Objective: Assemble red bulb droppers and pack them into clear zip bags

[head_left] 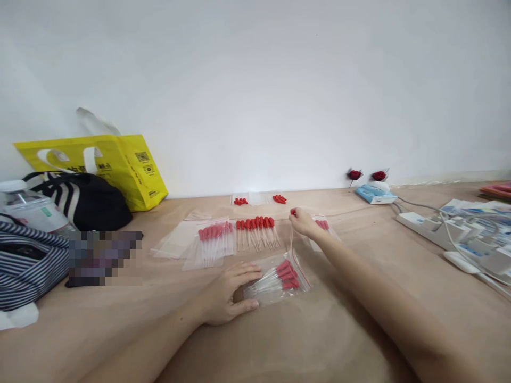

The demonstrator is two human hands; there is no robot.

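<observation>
My left hand (225, 295) rests on the table with thumb and fingers apart, at the left end of a clear zip bag (301, 290). Inside that bag lie several droppers with red bulbs and thin clear stems. Farther forward, my right hand (306, 224) pinches a single dropper (291, 234) by its red bulb, its stem hanging down. To its left, a row of loose droppers (257, 234) lies with red bulbs pointing to the wall. Left of the row is another bag of droppers (209, 244); one more bag (325, 234) is partly hidden behind my right wrist.
Flat clear bags (173, 242) lie at the left of the droppers. Red bulbs (240, 201) show by the wall. A yellow bag (147, 175) and striped bag (32, 271) stand left. At right are a tissue pack (374, 194), power strip (423, 229) and cables.
</observation>
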